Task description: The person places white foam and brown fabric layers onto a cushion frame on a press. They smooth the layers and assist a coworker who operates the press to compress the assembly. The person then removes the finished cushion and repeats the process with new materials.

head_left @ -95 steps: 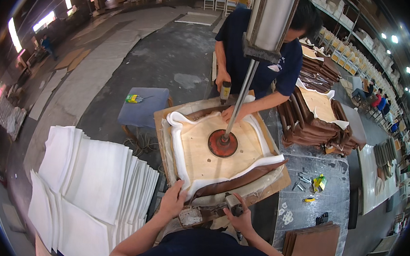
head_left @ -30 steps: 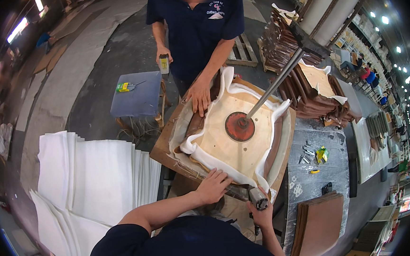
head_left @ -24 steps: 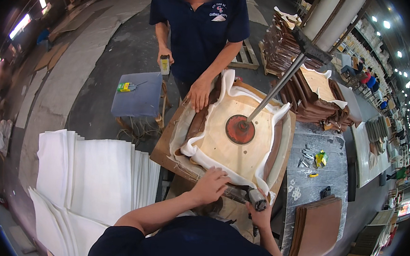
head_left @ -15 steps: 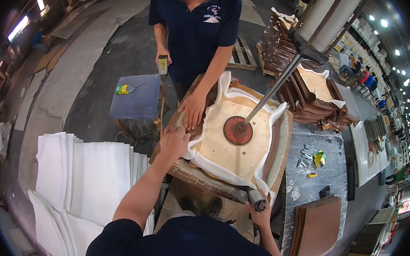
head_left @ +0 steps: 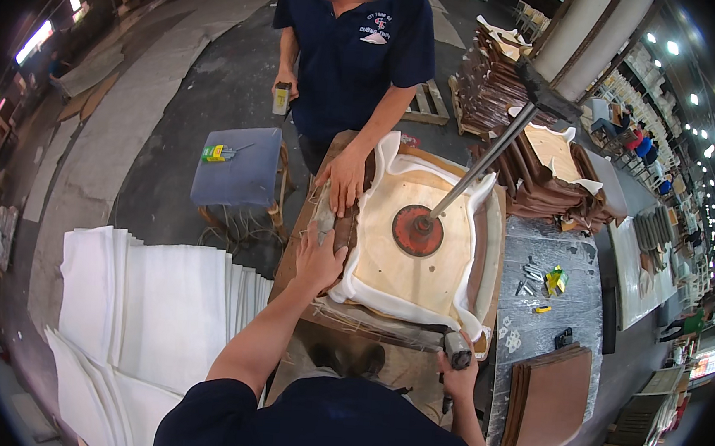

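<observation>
On the work table a plywood seat panel [head_left: 395, 282] lies under a red round press pad [head_left: 417, 230], with white padding [head_left: 373, 299] and a brown cover around its edges. My left hand [head_left: 319, 258] rests on the left edge of the brown cover [head_left: 347, 230], its fingers stretched out. In my right hand [head_left: 460, 376] is a staple gun [head_left: 457, 348], held by the near right corner of the panel. Across from me, a co-worker's hand [head_left: 346, 181] presses on the same left edge, just beyond my fingers. The co-worker's other hand holds another staple gun [head_left: 281, 99].
A steel rod [head_left: 484, 161] slants down to the pad. White padding sheets [head_left: 174, 293] stack at the left, near a blue stool [head_left: 237, 169] carrying staples. A plastic-covered table [head_left: 566, 316] at the right bears staples and brown panels [head_left: 550, 402]. Covered seats [head_left: 534, 181] pile up behind it.
My left hand has gone from curled fingers at the cover's edge to fingers laid out along it. The staple gun in my right hand has shifted only slightly.
</observation>
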A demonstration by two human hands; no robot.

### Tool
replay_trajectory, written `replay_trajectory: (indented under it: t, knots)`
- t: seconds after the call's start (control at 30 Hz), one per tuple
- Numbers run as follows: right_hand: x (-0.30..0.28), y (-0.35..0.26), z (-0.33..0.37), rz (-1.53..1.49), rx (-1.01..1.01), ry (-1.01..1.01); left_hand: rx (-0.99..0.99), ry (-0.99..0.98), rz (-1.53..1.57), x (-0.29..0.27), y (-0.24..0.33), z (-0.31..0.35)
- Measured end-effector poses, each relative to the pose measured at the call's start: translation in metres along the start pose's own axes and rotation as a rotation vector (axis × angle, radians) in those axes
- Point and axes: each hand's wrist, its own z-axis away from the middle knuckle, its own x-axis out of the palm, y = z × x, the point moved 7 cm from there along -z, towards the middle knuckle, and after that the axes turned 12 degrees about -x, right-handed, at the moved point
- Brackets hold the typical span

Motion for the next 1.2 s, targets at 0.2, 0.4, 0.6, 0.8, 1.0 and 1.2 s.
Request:
replay_trajectory:
  t: [0.2, 0.4, 0.6, 0.8, 1.0, 1.2]
  knots:
    - [-0.003, 0.003, -0.004, 0.022, -0.036, -0.016, -0.039, -0.058, -0.123, 0.002, 0.007, -0.026]
    - [-0.004, 0.015, -0.002, 0.016, 0.022, -0.016, -0.010, -0.031, -0.136, 0.011, 0.000, -0.025]
    - [-0.001, 0.013, -0.001, -0.007, 0.040, -0.016, -0.002, 0.006, -0.105, 0.003, 0.006, -0.040]
    - [-0.003, 0.008, 0.002, 0.037, 0.047, -0.009, 0.038, -0.038, -0.121, 0.000, 0.010, -0.043]
    - [-0.009, 0.001, -0.010, 0.035, 0.025, 0.050, 0.203, 0.061, -0.098, -0.003, -0.012, -0.018]
    - [-0.037, 0.005, -0.035, 0.080, -0.072, 0.135, 0.218, 0.031, -0.005, 0.005, -0.018, 0.024]
